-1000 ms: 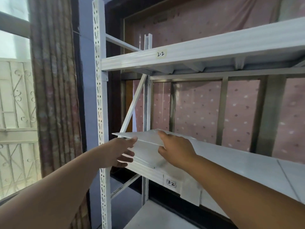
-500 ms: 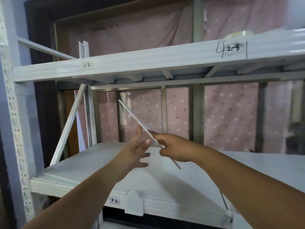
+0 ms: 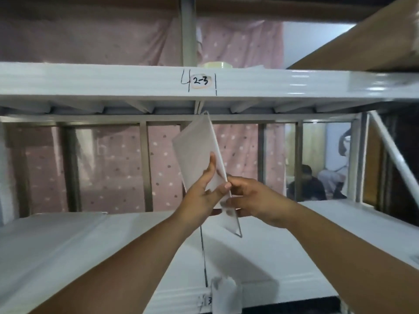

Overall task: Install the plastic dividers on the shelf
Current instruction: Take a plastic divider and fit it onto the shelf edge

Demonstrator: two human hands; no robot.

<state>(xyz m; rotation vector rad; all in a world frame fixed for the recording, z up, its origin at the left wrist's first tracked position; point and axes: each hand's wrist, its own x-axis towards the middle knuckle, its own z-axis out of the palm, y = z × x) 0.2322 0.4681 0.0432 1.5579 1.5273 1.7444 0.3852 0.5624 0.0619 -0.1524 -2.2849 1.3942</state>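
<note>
A translucent white plastic divider point(image 3: 195, 152) is held nearly upright, tilted left at the bottom, between the lower shelf point(image 3: 283, 241) and the upper shelf beam point(image 3: 113, 82) labelled 2-3. Its top corner reaches close to the underside of the beam. My left hand point(image 3: 201, 196) presses flat against the divider's left face with the thumb up. My right hand point(image 3: 251, 200) pinches its near edge lower down. A thin vertical line point(image 3: 203, 250), perhaps a mounted clear divider, stands on the shelf below my hands.
A white clip point(image 3: 223, 293) sits on the lower shelf's front edge. A tape roll point(image 3: 215, 64) lies on the upper shelf. A diagonal brace point(image 3: 394, 159) crosses the right end. Behind the rack hang pink dotted curtains, and a seated person point(image 3: 306, 182) shows at right.
The view has swung right along the rack from bay 2-2 to bay 2-3. The divider went from lying flat near the shelf to held upright and raised toward the upper beam.
</note>
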